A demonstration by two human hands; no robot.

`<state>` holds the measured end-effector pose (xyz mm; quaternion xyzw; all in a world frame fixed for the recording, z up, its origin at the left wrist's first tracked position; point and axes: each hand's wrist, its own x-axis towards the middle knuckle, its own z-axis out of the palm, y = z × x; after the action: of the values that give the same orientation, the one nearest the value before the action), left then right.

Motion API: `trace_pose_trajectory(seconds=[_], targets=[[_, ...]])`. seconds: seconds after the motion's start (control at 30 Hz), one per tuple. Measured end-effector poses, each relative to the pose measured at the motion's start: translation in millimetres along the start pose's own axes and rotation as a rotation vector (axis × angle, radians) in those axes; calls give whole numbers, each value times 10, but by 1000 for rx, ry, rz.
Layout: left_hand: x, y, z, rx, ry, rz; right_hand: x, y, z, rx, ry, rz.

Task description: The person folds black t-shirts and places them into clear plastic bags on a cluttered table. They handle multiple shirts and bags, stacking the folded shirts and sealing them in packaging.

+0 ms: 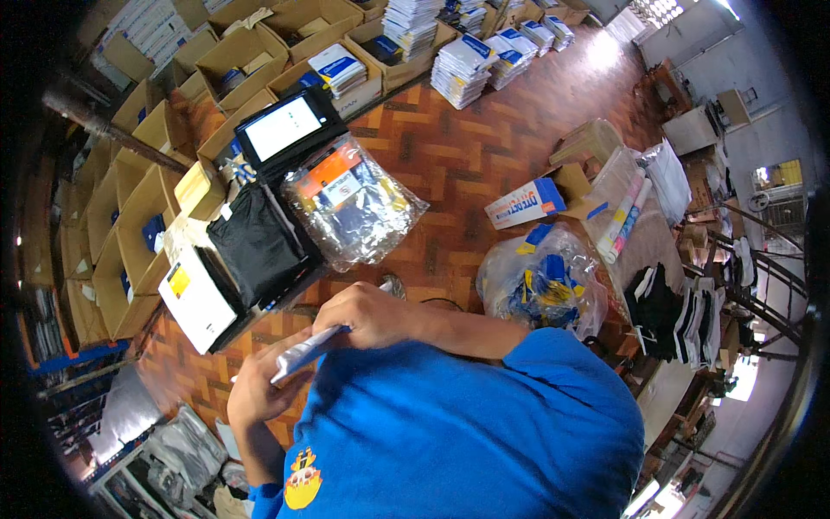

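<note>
Close to my blue shirt, both hands grip a thin, flat, white and bluish package [305,355], seen nearly edge-on. My left hand [259,386] pinches its lower end between thumb and fingers. At its upper end, my right hand [366,314] closes around it, palm hidden. In front of me lie folded black garments [256,243] and a white flat pack [198,298] with a yellow label. Beside them, clear plastic packaging [353,201] holds something with an orange and white card. A tablet [283,128] in a black case lies behind, its screen lit.
Open cardboard boxes [139,227] line the left and back. Stacked white and blue packs [462,68] stand on the parquet floor. To the right are a clear bag of blue and yellow wrappers [551,279], an open carton [528,202] and a table with rolled sheets [622,214].
</note>
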<state>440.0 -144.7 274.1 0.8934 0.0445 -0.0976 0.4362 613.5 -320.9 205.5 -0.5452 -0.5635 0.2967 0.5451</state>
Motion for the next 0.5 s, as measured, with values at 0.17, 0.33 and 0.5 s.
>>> trace_pose_trajectory(seconds=[0.17,0.33,0.5], targets=[[-12,193,155,95,26,-152,-251,28,-107,297,14,211],[-10,265,320,97,70,-15,-306,44,-135,288,-156,175],[-257,217,326,-45,118,-101,-288,-139,50,237,-40,112]])
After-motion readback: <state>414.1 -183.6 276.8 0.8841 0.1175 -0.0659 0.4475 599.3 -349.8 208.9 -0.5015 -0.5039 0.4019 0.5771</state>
